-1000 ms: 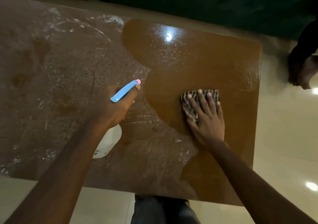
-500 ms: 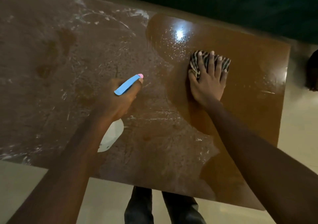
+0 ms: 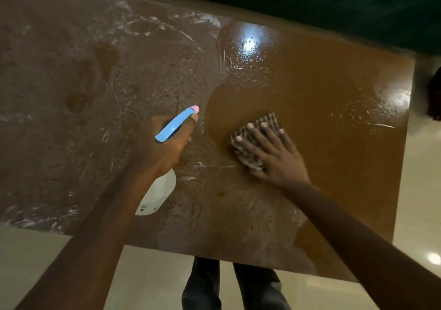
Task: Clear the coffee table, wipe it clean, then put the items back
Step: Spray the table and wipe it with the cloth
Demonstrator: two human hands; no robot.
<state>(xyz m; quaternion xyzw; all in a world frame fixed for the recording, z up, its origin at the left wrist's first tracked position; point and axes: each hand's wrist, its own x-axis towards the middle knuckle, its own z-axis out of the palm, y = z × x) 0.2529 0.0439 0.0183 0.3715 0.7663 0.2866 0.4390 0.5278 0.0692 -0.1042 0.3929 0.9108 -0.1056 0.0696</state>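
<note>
The brown coffee table (image 3: 334, 90) fills the view. Its right part is wiped and glossy, while the left and near parts are dull with white foamy streaks. My left hand (image 3: 164, 147) grips a white spray bottle (image 3: 157, 195) with a blue head and pink nozzle, held over the table's middle. My right hand (image 3: 272, 152) lies flat with spread fingers on a striped cloth (image 3: 267, 121), pressing it onto the table just right of the bottle. Most of the cloth is hidden under my fingers.
A dark green sofa (image 3: 310, 4) runs along the table's far side. Pale glossy floor tiles (image 3: 420, 190) lie to the right and in front. My legs (image 3: 233, 286) stand at the near edge. A dark shape (image 3: 435, 95) sits on the floor at far right.
My right hand has slid the cloth back toward me and to the left, from the far glossy patch to the table's middle. The left hand keeps holding the bottle in about the same place.
</note>
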